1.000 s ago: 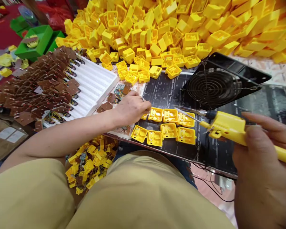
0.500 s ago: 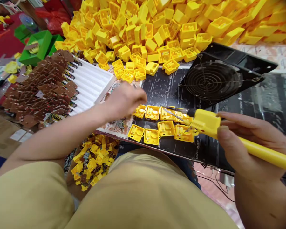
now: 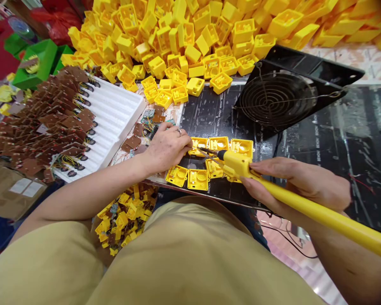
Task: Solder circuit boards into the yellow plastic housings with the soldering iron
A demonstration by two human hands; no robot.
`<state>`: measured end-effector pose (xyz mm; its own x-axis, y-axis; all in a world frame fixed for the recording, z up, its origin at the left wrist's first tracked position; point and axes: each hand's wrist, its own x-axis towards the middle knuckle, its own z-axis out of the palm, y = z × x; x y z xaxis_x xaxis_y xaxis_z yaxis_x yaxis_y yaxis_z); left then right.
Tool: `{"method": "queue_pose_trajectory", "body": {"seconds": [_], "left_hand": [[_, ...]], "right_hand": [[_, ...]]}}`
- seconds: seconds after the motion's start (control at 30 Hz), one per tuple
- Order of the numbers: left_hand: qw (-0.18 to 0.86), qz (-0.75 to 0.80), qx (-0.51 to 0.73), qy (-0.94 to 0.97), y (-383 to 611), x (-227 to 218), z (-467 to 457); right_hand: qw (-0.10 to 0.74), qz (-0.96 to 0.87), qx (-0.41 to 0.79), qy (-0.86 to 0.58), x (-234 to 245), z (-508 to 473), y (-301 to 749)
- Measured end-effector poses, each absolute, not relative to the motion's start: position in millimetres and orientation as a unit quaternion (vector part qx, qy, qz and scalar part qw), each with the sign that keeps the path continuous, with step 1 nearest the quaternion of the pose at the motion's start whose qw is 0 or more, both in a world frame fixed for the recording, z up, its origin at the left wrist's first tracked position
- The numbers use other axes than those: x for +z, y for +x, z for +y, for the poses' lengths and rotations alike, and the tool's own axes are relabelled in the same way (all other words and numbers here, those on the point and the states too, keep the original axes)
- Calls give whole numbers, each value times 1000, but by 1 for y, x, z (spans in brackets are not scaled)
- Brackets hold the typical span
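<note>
My right hand (image 3: 300, 182) is closed around a yellow soldering iron (image 3: 241, 166), whose metal tip (image 3: 206, 152) points left over a cluster of open yellow plastic cases (image 3: 220, 145) on a black mat (image 3: 336, 140). My left hand (image 3: 167, 146) rests with curled fingers at the left end of that cluster, its fingertips pinching at the leftmost upper case (image 3: 198, 144). What sits under the fingertips is hidden. Two more cases (image 3: 187, 177) lie at the mat's near edge.
A big heap of yellow cases (image 3: 209, 29) fills the back. A black fan with a wire grille (image 3: 273, 101) leans on the mat. Left, brown circuit boards (image 3: 47, 123) stand on a white ribbed tray (image 3: 114, 114). Green bins (image 3: 41, 59) sit far left. More yellow parts (image 3: 123, 216) lie below.
The soldering iron has moved left and down, so its tip is now over the cases. My left hand lifted briefly, then settled again at the left end of the cluster.
</note>
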<state>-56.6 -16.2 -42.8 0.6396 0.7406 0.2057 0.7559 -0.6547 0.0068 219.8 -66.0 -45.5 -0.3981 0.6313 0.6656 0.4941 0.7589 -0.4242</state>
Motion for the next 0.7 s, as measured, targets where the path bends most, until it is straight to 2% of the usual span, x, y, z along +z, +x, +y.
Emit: {"method": "queue_pose_trajectory", "body": {"seconds": [0.37, 0.7], "left_hand": [[113, -384, -57, -915, -53, -41, -15], [110, -367, -36, -923, -52, -38, -12]], "right_hand": [[401, -884, 52, -236, -22, -51, 207], [358, -916, 42, -176, -5, -39, 206]]}}
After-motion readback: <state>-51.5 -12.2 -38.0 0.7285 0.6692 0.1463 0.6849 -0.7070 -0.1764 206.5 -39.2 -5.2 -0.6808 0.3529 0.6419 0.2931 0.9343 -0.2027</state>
